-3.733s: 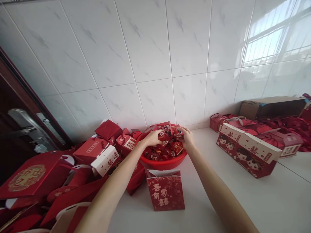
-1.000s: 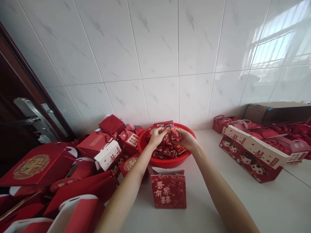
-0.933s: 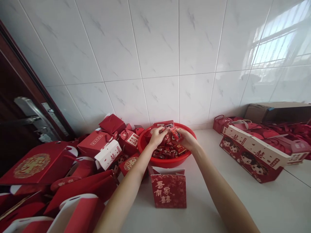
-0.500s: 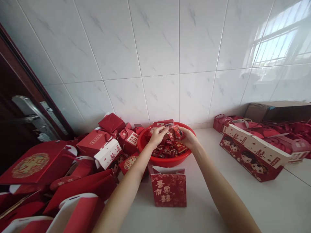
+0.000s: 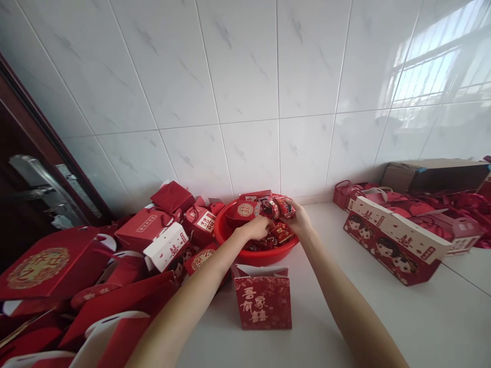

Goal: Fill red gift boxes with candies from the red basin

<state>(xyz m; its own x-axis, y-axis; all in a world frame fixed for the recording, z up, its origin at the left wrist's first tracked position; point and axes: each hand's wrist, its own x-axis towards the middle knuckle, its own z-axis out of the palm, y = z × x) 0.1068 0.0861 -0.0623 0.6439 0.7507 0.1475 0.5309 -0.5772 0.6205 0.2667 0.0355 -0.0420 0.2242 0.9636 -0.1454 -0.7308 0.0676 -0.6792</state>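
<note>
A red plastic basin [image 5: 264, 257] against the wall holds several small red wrapped candies [image 5: 282, 232] and a few red boxes. Down among the candies reaches my left hand [image 5: 260, 228], its fingers curled and their tips hidden. My right hand [image 5: 300, 219], over the basin's right side, is closed around red candy packets [image 5: 286, 206]. Directly in front of the basin stands an upright red gift box [image 5: 263, 302] with pale lettering, its top open.
Red gift boxes [image 5: 141, 227] lie heaped on the left, near a dark door with a metal handle [image 5: 34, 174]. On the right stand a long patterned box [image 5: 393, 248], more red bags and a brown carton [image 5: 437, 174]. White tiles cover the wall behind.
My left hand has gone down from above the basin into the candies. My right hand stays over the basin's right side with packets in it. The view has shifted slightly.
</note>
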